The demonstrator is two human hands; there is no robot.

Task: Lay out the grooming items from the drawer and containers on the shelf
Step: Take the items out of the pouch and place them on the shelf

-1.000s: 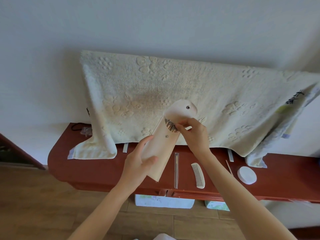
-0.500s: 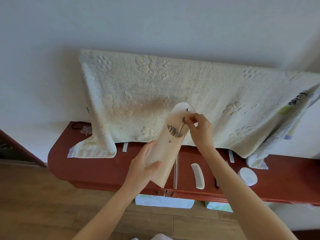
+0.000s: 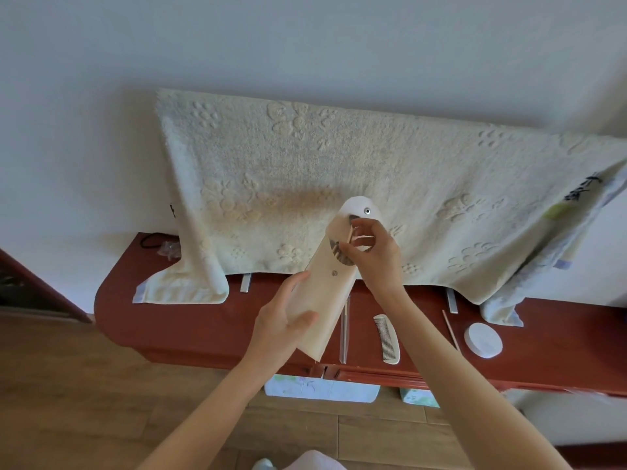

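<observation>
**A stick half out of the pouch**

We see the left hand (image 3: 283,325) gripping the lower half of a tall cream leather pouch (image 3: 327,283), thumb across its front, held tilted above the red-brown wooden shelf (image 3: 210,325). Our right hand (image 3: 375,257) pinches a thin wooden stick (image 3: 349,235) at the pouch mouth. Below the right wrist lie a white comb (image 3: 387,338), a clear slim tube (image 3: 344,330) and, further right, a round white pad (image 3: 483,339). A cream towel (image 3: 305,171) hangs behind the fingers.
</observation>
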